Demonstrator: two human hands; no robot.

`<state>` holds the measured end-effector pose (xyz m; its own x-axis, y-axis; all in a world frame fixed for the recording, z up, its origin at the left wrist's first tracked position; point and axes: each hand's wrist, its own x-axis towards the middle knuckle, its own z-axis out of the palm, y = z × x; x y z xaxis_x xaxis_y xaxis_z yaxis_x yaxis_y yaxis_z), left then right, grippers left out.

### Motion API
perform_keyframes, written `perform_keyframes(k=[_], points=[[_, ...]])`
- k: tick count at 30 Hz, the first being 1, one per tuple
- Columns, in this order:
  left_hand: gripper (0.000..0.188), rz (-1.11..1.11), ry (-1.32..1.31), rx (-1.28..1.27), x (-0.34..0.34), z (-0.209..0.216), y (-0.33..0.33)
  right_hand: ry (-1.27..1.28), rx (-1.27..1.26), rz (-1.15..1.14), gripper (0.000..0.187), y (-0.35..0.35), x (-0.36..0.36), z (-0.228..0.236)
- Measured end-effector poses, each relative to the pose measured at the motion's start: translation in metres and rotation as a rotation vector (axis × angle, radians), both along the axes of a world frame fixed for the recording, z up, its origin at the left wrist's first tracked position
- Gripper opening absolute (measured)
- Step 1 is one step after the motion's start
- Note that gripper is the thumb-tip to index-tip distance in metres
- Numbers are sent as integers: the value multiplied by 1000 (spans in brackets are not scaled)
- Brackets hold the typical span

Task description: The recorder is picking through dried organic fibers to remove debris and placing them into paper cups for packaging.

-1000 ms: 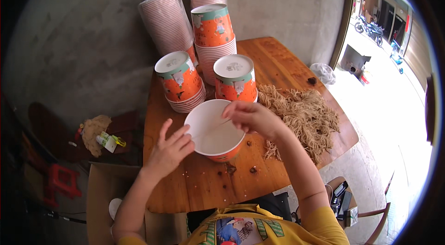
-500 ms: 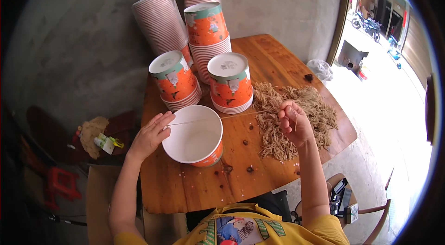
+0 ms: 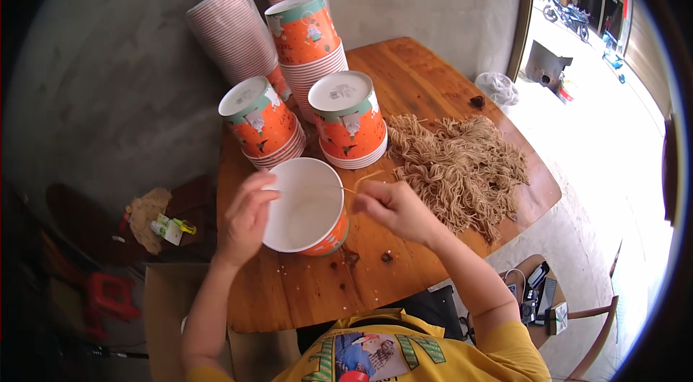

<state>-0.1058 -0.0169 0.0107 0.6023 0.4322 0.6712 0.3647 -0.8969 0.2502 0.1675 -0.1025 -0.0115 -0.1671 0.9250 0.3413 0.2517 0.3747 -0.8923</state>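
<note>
A white-lined paper bucket (image 3: pixel 303 227), orange outside, stands mouth up near the table's left front. At its left rim is my left hand (image 3: pixel 244 219), somewhat blurred, with its fingers apart and nothing visible held in them. Just past the right rim, my right hand (image 3: pixel 393 207) pinches a thin tan string (image 3: pixel 348 189). Part of that string reaches over the bucket mouth, and a loose bend rises above my right fingers. A tangled heap of tan strings (image 3: pixel 462 165) lies to the right of my right hand.
Upside-down bucket stacks stand behind the open one: a left stack (image 3: pixel 260 122), a right stack (image 3: pixel 348 122) and a taller one (image 3: pixel 307 35). A wrapped stack (image 3: pixel 234 28) leans at the wall. The wooden table (image 3: pixel 390 288) bears small pale specks; a cardboard box (image 3: pixel 170 310) sits lower left.
My right hand has come left and down from the string heap to the bucket's rim, so the stretched string is now slack and bent. My left hand has turned and its fingers have lifted. The view shifted slightly.
</note>
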Motion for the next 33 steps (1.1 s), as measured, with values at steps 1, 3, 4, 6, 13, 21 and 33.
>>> perform_keyframes(k=[1, 3, 4, 6, 13, 21, 33], points=[[23, 17, 17, -96, 9, 0, -11, 2, -1, -4, 19, 2, -4, -4], [21, 75, 60, -312, 22, -3, -31, -2, 85, -58, 17, 4, -13, -14], [24, 76, 98, -414, 30, -1, -40, -23, 56, -90, 18, 3, -13, -14], [32, 65, 177, -511, 39, -3, -49, -44, 89, -115, 17, 2, -10, -13], [37, 31, 203, -717, 59, -2, -50, 185, 41, -221, 19, -6, -11, -32], [47, 72, 35, -981, 44, 13, -45, 71, -61, -296, 8, -16, -27, -30], [46, 22, -67, -1119, 35, 15, -46, -23, 432, -409, 19, -7, -67, -33]])
